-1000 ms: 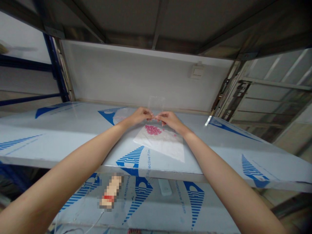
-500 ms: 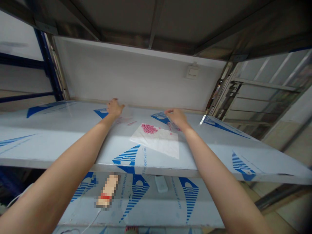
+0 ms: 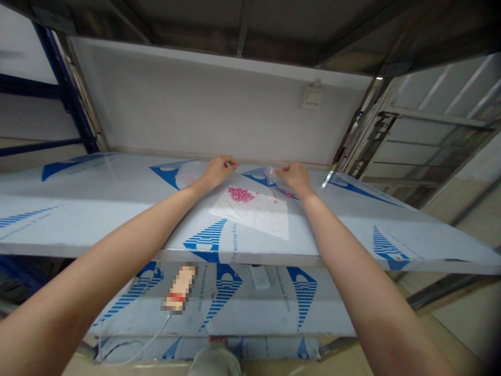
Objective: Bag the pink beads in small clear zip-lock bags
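Observation:
A heap of small pink beads (image 3: pixel 240 194) lies on a white sheet (image 3: pixel 258 216) on the shelf top (image 3: pixel 117 209). My left hand (image 3: pixel 217 171) hovers just left of the heap, its fingertips pinched together; what they hold is too small to make out. My right hand (image 3: pixel 294 176) is behind the sheet's right side, with its fingers closed on a small clear zip bag (image 3: pixel 272 177) with a red strip. A few stray beads (image 3: pixel 288 195) lie by that hand. Another clear bag (image 3: pixel 188 177) lies flat, left of my left wrist.
The shelf top is wrapped in white film with blue print. A lower shelf (image 3: pixel 235 313) holds a white oblong object (image 3: pixel 260 277), a blurred item (image 3: pixel 178 295) and a white cable (image 3: pixel 136 352). A wall switch (image 3: pixel 313 97) sits behind; blue rack posts (image 3: pixel 66 94) stand at left, a metal rack (image 3: pixel 410 151) at right.
Half a second ago my hands were apart, the left at the back left and the right on the bags at right. Both have come toward the middle behind the beads.

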`<state>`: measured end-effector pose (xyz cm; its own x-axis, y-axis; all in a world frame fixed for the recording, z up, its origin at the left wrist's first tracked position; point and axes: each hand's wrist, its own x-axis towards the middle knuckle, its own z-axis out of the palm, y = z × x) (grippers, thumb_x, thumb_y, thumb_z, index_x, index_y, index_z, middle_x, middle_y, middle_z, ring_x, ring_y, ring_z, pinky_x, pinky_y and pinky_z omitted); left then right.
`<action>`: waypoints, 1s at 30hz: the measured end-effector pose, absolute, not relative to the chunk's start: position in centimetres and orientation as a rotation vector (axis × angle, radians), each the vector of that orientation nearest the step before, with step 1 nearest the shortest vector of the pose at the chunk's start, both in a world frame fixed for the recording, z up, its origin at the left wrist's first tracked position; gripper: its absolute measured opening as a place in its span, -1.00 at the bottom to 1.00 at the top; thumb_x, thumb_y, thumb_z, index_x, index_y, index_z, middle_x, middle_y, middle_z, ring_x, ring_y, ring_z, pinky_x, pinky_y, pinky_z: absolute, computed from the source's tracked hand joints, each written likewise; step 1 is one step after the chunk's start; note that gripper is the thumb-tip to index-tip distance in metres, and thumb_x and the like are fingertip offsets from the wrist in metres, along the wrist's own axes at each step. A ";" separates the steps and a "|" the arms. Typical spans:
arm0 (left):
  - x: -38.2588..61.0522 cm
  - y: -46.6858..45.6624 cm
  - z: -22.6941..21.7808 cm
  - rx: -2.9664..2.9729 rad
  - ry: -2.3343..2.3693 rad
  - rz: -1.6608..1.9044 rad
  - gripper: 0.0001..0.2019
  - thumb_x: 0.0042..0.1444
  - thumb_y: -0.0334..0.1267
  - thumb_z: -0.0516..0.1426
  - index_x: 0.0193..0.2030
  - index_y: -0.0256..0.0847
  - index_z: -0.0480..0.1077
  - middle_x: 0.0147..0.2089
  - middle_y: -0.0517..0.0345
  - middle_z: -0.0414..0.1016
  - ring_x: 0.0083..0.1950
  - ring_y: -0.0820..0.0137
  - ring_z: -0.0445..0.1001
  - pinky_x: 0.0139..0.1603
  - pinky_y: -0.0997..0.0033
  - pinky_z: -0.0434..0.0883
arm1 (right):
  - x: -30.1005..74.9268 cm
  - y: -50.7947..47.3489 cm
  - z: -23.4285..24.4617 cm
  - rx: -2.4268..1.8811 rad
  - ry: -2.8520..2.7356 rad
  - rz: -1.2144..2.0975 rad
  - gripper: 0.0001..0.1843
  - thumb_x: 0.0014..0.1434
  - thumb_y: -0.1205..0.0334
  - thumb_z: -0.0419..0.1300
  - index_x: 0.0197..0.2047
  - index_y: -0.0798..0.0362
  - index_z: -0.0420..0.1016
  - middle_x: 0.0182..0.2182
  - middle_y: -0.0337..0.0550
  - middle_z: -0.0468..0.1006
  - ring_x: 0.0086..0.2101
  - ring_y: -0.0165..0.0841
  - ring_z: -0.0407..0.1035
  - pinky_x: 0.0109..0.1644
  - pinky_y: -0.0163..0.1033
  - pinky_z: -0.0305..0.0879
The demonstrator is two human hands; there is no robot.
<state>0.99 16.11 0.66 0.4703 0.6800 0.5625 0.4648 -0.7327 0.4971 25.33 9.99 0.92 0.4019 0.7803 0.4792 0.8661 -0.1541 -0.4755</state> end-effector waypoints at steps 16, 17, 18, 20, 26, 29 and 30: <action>2.6 15.2 0.6 2.169 0.511 0.971 -0.85 0.15 -0.30 0.21 -0.42 -0.29 0.46 -0.47 0.11 0.50 -0.36 0.43 0.43 -0.26 0.43 0.39 | 20.7 10.7 0.9 -1.199 -1.789 -0.180 -0.76 0.14 0.24 0.30 -0.08 0.02 0.59 -0.09 -0.09 0.59 -0.11 -0.22 0.47 0.08 -0.07 0.30; 2.6 15.1 0.7 2.162 0.529 1.000 -0.85 0.16 -0.31 0.21 -0.43 -0.27 0.45 -0.48 0.12 0.49 -0.38 0.42 0.42 -0.27 0.42 0.39 | 20.5 10.4 1.1 -1.191 -1.776 -0.213 -0.70 0.13 0.27 0.32 -0.04 0.02 0.57 -0.05 -0.07 0.57 -0.11 -0.24 0.46 0.07 -0.10 0.30; 2.6 15.0 0.8 2.153 0.541 1.036 -0.83 0.17 -0.33 0.19 -0.44 -0.26 0.44 -0.48 0.12 0.49 -0.39 0.43 0.41 -0.28 0.40 0.39 | 20.2 10.1 1.3 -1.190 -1.748 -0.253 -0.68 0.12 0.29 0.32 -0.02 0.04 0.57 -0.03 -0.04 0.56 -0.12 -0.26 0.45 0.06 -0.13 0.31; 2.7 14.9 1.0 2.136 0.560 1.109 -0.79 0.20 -0.36 0.16 -0.48 -0.25 0.43 -0.49 0.12 0.47 -0.42 0.44 0.38 -0.29 0.39 0.37 | 19.5 9.5 1.8 -1.220 -1.671 -0.318 -0.75 0.14 0.23 0.31 -0.10 0.13 0.61 -0.14 0.02 0.60 -0.20 -0.26 0.46 0.00 -0.14 0.32; 3.2 14.8 1.3 2.127 0.566 1.246 -0.74 0.18 -0.36 0.19 -0.53 -0.27 0.34 -0.56 0.24 0.35 -0.46 0.54 0.30 -0.35 0.45 0.23 | 18.5 8.6 2.2 -1.231 -1.738 -0.072 -0.65 0.03 0.13 0.38 -0.21 0.26 0.67 -0.38 0.01 0.64 -0.35 -0.27 0.50 -0.10 -0.08 0.39; 3.5 14.8 1.1 2.144 0.534 1.225 -0.72 0.22 -0.38 0.15 -0.54 -0.27 0.30 -0.56 0.26 0.31 -0.47 0.55 0.30 -0.34 0.46 0.22 | 18.2 8.5 2.0 -1.169 -1.695 0.071 -0.74 -0.01 0.27 0.41 -0.24 0.26 0.67 -0.39 0.01 0.64 -0.44 -0.32 0.51 -0.21 -0.17 0.45; 3.5 14.8 1.0 2.153 0.520 1.216 -0.71 0.24 -0.37 0.12 -0.53 -0.28 0.30 -0.55 0.25 0.32 -0.47 0.55 0.31 -0.33 0.46 0.22 | 18.1 8.5 1.9 -1.157 -1.675 0.097 -0.78 -0.01 0.32 0.40 -0.26 0.25 0.67 -0.41 0.00 0.64 -0.46 -0.34 0.50 -0.25 -0.20 0.45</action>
<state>3.52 14.76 0.97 0.5024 0.5964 0.6261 0.0410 -0.7397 0.6717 18.09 8.47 1.91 0.0174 0.7191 0.6947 0.6344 0.5291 -0.5636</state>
